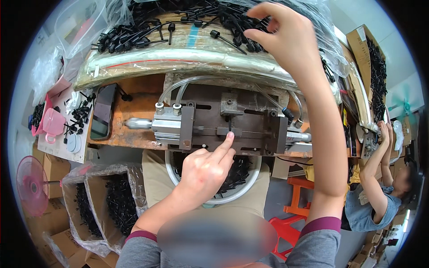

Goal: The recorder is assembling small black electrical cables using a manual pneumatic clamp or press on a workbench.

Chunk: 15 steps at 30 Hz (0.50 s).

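My left hand [206, 170] reaches over the front of a metal clamping fixture [210, 98], index finger stretched out and the other fingers bent. Its index fingertip touches the lower end of a thin black piece [230, 121] standing in the middle of the fixture. At the far right, my right hand [290, 38] hovers over a pile of black rod-like parts with thicker heads [138, 35]. Its thumb and fingers are curved and apart, with nothing visible between them. Silver pneumatic cylinders [166, 127] flank the fixture, with clear air tubes [196, 79] running behind it.
A white basket [257, 176] holding black parts sits between my legs below the fixture. To the left are a phone [103, 111], a pink cup [54, 121], plastic-lined boxes [96, 201] of parts and a pink fan [32, 184]. A co-worker [377, 196] works at the right, near red stools [283, 230].
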### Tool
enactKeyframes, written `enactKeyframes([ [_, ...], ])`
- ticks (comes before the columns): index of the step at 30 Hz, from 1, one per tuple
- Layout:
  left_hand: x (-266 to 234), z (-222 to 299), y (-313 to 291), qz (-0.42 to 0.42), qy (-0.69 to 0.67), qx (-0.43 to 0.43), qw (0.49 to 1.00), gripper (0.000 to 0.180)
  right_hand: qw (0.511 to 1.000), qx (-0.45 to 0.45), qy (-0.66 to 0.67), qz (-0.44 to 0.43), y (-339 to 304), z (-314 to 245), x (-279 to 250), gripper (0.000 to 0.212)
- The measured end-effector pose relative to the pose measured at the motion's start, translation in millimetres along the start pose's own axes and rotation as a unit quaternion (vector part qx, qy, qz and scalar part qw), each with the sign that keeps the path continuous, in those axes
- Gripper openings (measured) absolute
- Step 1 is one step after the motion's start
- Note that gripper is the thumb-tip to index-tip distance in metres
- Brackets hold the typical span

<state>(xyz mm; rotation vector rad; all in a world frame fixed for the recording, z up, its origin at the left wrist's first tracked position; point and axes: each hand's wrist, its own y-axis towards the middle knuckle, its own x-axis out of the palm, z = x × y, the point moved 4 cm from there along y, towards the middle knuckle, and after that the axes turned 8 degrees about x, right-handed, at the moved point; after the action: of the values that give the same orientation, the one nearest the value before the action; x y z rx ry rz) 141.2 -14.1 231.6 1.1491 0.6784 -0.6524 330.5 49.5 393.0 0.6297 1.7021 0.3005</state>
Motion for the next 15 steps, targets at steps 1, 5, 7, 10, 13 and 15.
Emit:
enactKeyframes([
  [1,-2,0,-2,0.001,-0.016,-0.001,1.0,0.024,0.995,0.048,-0.03,-0.081,18,-3,4,0.039],
  [5,-11,5,-17,-0.013,-0.116,0.006,0.993,0.025,0.982,0.034,-0.152,-0.104,60,7,42,0.039],
  [7,-8,9,-34,-0.032,-0.164,0.013,0.986,0.025,0.964,0.064,-0.21,-0.149,77,4,49,0.043],
  [10,1,13,-55,-0.069,-0.207,0.014,0.976,0.032,0.957,0.021,-0.241,-0.163,93,11,68,0.047],
  [13,2,13,-64,-0.109,-0.205,-0.019,0.973,0.044,0.945,0.082,-0.23,-0.22,95,15,81,0.045],
  [15,5,11,-67,-0.111,-0.213,-0.021,0.97,0.049,0.958,0.071,-0.207,-0.184,95,15,81,0.042],
])
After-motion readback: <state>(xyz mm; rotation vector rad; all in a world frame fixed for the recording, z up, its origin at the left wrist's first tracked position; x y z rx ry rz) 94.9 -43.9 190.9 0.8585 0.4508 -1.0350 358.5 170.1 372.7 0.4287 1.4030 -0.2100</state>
